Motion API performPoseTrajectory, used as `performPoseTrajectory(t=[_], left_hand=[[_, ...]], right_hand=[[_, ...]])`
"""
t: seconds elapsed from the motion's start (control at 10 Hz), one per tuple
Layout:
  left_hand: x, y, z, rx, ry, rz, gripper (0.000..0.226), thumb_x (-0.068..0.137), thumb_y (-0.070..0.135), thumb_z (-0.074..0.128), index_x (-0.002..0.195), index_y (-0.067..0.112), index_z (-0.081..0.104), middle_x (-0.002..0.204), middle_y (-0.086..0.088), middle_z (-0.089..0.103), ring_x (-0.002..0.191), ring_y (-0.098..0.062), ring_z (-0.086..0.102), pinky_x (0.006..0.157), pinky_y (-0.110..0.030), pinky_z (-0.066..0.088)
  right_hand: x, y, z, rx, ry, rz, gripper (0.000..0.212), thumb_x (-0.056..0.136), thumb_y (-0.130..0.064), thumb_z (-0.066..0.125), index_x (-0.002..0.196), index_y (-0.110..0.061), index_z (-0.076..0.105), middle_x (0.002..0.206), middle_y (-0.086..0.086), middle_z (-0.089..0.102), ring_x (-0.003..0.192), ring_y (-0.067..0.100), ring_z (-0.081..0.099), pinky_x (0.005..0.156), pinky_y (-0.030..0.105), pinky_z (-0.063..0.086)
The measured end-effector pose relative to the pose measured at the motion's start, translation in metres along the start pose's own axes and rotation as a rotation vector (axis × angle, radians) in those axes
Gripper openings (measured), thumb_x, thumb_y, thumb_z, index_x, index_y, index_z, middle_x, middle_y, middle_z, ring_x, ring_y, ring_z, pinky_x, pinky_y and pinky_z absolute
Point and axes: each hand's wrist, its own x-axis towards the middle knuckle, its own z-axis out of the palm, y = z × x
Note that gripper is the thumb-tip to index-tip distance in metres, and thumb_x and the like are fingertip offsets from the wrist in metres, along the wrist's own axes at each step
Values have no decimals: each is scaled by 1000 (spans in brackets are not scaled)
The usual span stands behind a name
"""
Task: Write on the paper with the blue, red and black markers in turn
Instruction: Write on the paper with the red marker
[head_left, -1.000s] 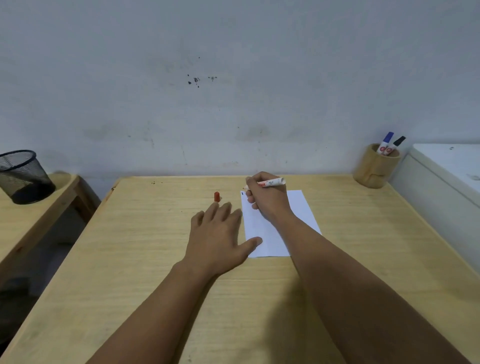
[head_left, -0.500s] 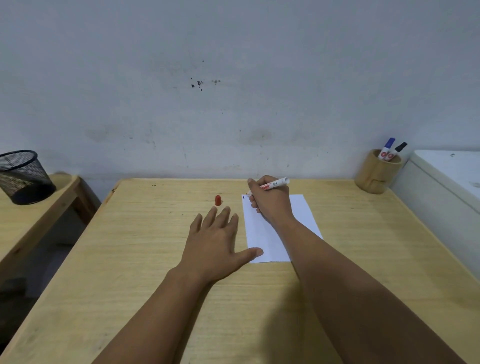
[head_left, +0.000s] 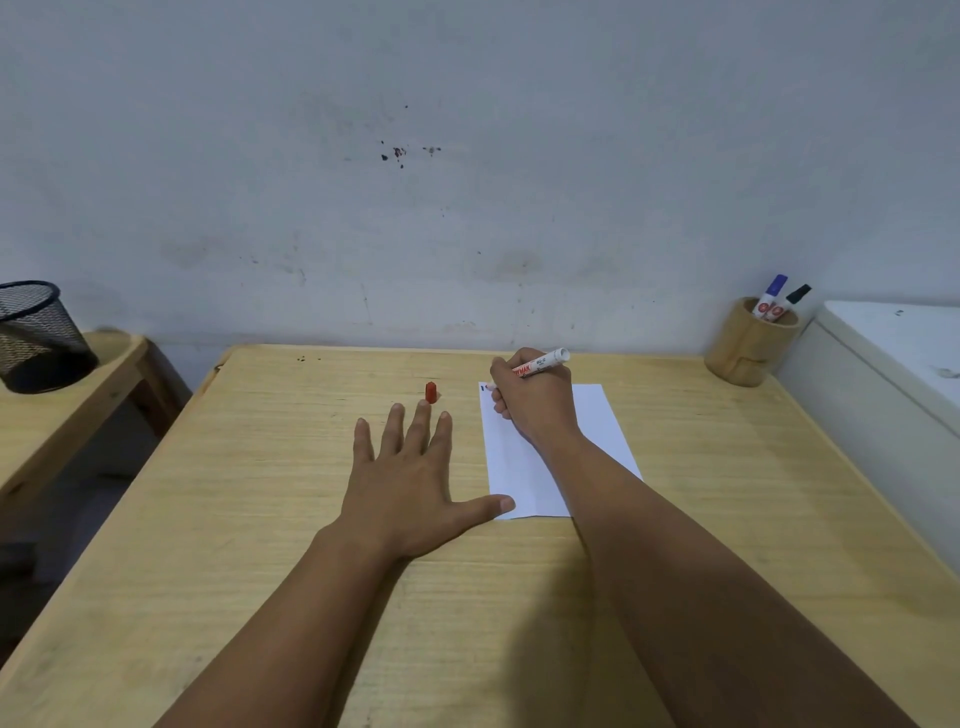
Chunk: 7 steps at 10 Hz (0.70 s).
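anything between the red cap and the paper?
No. In the head view only bare table separates the red cap from the left edge of the paper. The left hand lies nearer the camera, its fingertips just short of the cap.

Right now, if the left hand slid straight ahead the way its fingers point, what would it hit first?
Probably the red cap, standing just beyond the left hand, near its middle fingertips; depth is unclear from this single view.
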Motion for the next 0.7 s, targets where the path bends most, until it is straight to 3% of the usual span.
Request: performPoseTrajectory(t=[0.2,0.3,0.4,0.7], left_hand=[[0,0,0,11,3,-1,130,66,106,14,166,24,0,173,-3,-13,159,-28,-18,124,-63,-11],[0,0,1,14,2,-4,130,65,106,14,166,24,0,174,-4,-12,159,-28,-18,124,-63,-10],[1,1,0,18,7,-5,131,65,106,13,166,24,1,174,-4,-11,159,-29,-17,124,-63,-9],[2,1,0,0,15,-11,130,65,106,15,166,24,2,174,-3,-11,159,-28,-17,124,-63,-10]], right_hand=[[2,1,1,-40,-4,-4,30,87,-25,73,74,0,63,75,21,76,55,20,68,62,36,59],[3,1,2,-66,9,-14,27,87,-26,74,66,-13,64,71,17,76,55,19,69,64,38,61],[3,1,2,-74,6,-16,25,87,-26,74,66,-14,65,70,15,76,55,18,69,65,39,63],[4,1,1,-47,-1,21,27,85,-20,69,78,5,61,73,18,77,56,20,70,63,36,60]])
